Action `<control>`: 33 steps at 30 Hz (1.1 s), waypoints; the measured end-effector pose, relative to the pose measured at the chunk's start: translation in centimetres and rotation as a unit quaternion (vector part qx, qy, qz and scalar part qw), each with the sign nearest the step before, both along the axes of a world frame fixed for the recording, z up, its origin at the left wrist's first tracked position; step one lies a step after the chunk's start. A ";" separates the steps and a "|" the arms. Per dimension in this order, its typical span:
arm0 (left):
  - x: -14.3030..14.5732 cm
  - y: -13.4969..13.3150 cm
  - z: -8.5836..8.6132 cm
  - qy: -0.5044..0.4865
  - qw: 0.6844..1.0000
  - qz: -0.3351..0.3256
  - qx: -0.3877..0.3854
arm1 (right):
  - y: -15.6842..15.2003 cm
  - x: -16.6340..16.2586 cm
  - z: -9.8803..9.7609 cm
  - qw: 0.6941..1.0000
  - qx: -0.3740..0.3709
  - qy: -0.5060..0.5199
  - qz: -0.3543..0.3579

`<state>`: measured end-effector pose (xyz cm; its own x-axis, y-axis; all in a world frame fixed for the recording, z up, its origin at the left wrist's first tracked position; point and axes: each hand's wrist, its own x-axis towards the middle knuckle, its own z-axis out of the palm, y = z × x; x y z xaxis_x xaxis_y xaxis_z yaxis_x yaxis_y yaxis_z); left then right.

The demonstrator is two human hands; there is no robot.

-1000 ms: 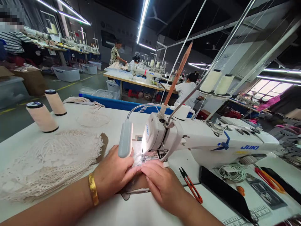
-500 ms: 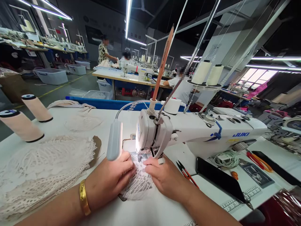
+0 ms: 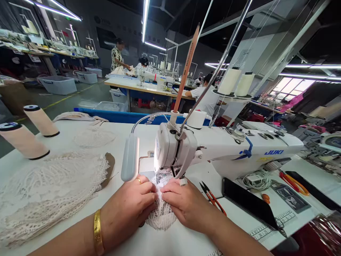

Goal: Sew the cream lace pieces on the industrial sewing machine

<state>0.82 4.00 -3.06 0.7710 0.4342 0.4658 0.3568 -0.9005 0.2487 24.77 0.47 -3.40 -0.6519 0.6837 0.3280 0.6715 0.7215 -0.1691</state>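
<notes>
A small white lace piece [image 3: 161, 215] lies on the white table [image 3: 165, 241] just in front of the needle of a white JUKI sewing machine [image 3: 226, 149]. My left hand [image 3: 128, 209], with a ring and a gold bangle, has its fingers curled onto the lace's left side. Opposite it, my right hand [image 3: 183, 204] presses and pinches the right side, and the fingertips of both hands almost meet near the presser foot. A grey lamp head [image 3: 130, 158] on a gooseneck hangs just above my left hand.
A stack of lace pieces [image 3: 45, 188] lies at the left, with two thread cones [image 3: 32, 131] behind it. Red-handled snips [image 3: 213, 197], a black phone [image 3: 249, 208], a coiled cable [image 3: 257, 179] and orange scissors [image 3: 293, 181] lie to the right. Other people work at tables behind.
The lace piece has been gathered up between both hands, which have drawn closer together in front of the needle. The brown piece seen under the hands a second ago is no longer in sight.
</notes>
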 end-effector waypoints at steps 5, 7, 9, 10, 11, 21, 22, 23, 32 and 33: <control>0.1 -0.2 0.2 0.005 1.000 0.015 0.002 | 0.1 0.1 -0.1 1.000 0.009 -0.007 -0.003; 0.1 -0.1 0.3 0.005 1.000 0.019 0.002 | 0.1 0.1 -0.1 1.000 0.009 -0.002 -0.001; 0.0 0.1 0.2 0.002 1.000 0.026 0.003 | 0.1 0.0 -0.1 1.000 0.009 0.007 0.000; 0.0 0.2 0.1 0.002 1.000 0.030 0.002 | 0.2 0.0 -0.1 1.000 0.008 0.011 -0.001; 0.0 0.3 -0.1 -0.001 0.999 0.033 0.003 | 0.2 0.0 -0.1 1.000 0.007 0.014 -0.003; -0.1 1.3 -1.1 0.010 0.997 0.069 0.013 | 0.7 0.3 -0.9 0.998 0.035 0.036 -0.048; -0.2 1.3 -0.8 0.009 0.998 0.063 0.017 | 0.7 0.3 -0.8 0.997 0.038 0.037 -0.049; -0.3 1.1 -0.5 0.004 0.998 0.054 0.019 | 0.7 0.4 -0.7 0.998 0.039 0.038 -0.045; -0.1 -1.4 0.8 -0.021 0.999 -0.039 -0.009 | -0.3 0.2 0.7 0.997 -0.027 0.041 0.064; -0.1 -1.4 0.8 -0.023 0.999 -0.039 -0.003 | -0.3 0.2 0.7 0.997 -0.026 0.040 0.062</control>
